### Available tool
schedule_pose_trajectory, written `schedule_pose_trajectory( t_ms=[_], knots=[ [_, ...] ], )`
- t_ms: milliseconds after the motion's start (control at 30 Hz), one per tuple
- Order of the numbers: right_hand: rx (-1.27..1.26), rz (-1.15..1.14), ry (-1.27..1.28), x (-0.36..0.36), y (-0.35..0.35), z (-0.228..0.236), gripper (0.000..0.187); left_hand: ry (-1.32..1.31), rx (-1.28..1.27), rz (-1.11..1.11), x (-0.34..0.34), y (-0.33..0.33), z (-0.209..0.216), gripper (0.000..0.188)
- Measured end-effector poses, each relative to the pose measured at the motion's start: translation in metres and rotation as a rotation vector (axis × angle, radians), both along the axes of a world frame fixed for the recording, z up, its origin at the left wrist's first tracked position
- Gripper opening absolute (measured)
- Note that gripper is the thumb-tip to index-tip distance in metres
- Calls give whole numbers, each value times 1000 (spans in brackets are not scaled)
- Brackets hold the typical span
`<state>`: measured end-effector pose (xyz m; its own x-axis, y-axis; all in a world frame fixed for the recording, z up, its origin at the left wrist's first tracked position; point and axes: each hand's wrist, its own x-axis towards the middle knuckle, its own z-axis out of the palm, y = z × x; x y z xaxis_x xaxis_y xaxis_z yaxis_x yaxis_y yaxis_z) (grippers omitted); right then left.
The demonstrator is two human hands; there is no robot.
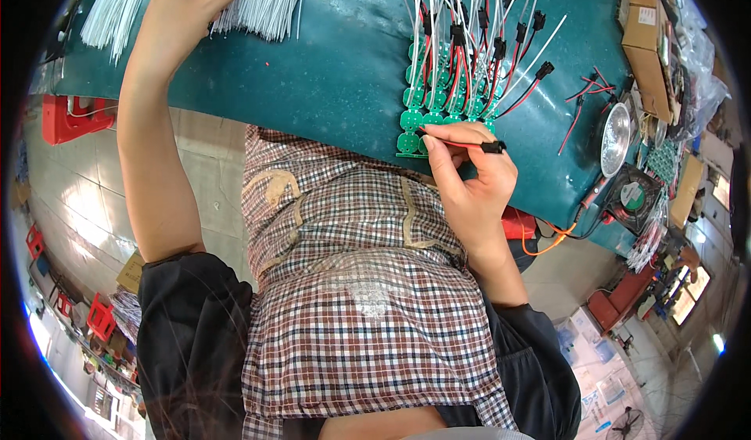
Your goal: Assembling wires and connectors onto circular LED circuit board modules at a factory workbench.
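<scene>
Your right hand (473,170) grasps a red-and-black lead (468,144) between thumb and forefinger, just over the near edge of the table (336,72). The lead's black plug (493,147) points toward the table's right edge, and its other end is at the green circuit boards (409,119); your fingers partly hide that end, so you cannot tell whether it touches a board.

The boards lie in joined rows, running from the table's near edge toward its far side. Long white wires (540,63) and more red-and-black leads with black plugs (545,70) stand up from them or lean across them, toward the far side and the right edge.

Your left hand (192,6) is well apart from the right, toward the table's far left corner. Its thumb and fingers are bent together at the side of a bundle of white wires (266,6); you cannot tell whether they pinch one. A second white bundle (117,6) lies nearer the left edge.

Toward the right edge, loose red-and-black leads (577,115) lie beside a round metal dish (616,139). A handled tool with an orange cable (565,238) is at the near right corner, beside a black fan (635,197).
</scene>
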<state>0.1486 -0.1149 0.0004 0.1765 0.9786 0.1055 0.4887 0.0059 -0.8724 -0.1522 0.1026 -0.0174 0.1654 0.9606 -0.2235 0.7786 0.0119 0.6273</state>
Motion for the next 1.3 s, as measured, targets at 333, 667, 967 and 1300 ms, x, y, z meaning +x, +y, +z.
schedule_pose_trajectory(
  t_ms=[333,667,967,1300],
  knots=[
    [110,2,-283,-8,7,-8,18,-289,118,251,15,-39,42,30],
    [164,-7,-224,-6,4,-8,17,-569,-56,56,58,-97,42,35],
    [-1,-587,-683,118,8,5,17,-576,-25,94,94,-147,35,8],
    [-128,-574,-754,137,23,-1,19,-622,-127,47,112,-162,24,12]
  ],
)
